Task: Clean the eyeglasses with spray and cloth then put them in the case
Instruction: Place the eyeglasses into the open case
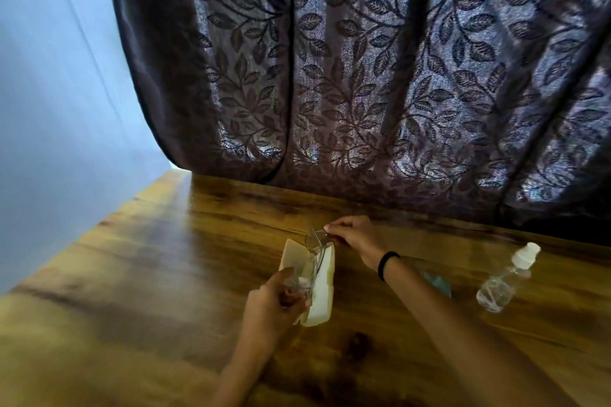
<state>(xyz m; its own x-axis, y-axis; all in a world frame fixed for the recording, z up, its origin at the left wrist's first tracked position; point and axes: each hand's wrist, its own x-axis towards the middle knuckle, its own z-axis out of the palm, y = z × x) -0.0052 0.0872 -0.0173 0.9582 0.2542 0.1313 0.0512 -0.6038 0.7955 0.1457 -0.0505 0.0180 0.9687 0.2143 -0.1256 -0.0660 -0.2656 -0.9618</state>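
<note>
Eyeglasses (pixel 313 253) between both hands, over open case (pixel 322 287)

Two bare forearms are seen, entering from the lower edge of the frame. No sleeves are visible on either arm up to the frame edge. A narrow black band (pixel 387 265) is worn around the right wrist, plain and unmarked, sitting snug just behind the right hand (pixel 355 238). Nothing is worn on the left hand (pixel 274 302) or its wrist. No rings or watch can be made out.
</note>
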